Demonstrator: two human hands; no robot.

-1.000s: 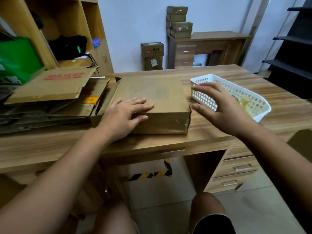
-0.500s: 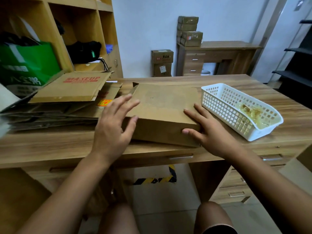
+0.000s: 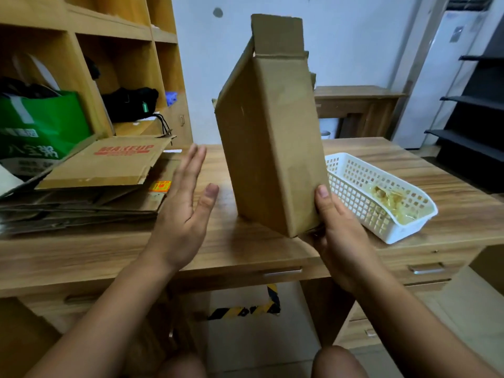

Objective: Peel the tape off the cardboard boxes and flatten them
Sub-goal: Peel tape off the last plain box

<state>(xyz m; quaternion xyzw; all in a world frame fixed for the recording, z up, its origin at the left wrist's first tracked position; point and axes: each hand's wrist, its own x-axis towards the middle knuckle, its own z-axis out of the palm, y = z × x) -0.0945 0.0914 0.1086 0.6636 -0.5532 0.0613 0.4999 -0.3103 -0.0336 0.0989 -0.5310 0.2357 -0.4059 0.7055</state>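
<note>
A plain brown cardboard box [image 3: 272,126] stands tilted on end above the wooden desk [image 3: 245,249], one flap sticking up at its top. My right hand [image 3: 338,233] grips its lower right corner, thumb on the near face, fingers hidden behind. My left hand [image 3: 185,211] is held flat and open to the left of the box, apart from it. A stack of flattened cardboard [image 3: 90,186], the top sheet printed MAKEUP in red, lies at the desk's left.
A white plastic basket [image 3: 387,222] holding crumpled peeled tape sits right of the box. Wooden cubby shelves with a green bag [image 3: 41,126] and a black bag [image 3: 131,102] stand at the back left. A second desk [image 3: 354,99] stands behind.
The box was lying flat on the desk under both hands. My right hand has lifted it up on end, and my left hand has come off it.
</note>
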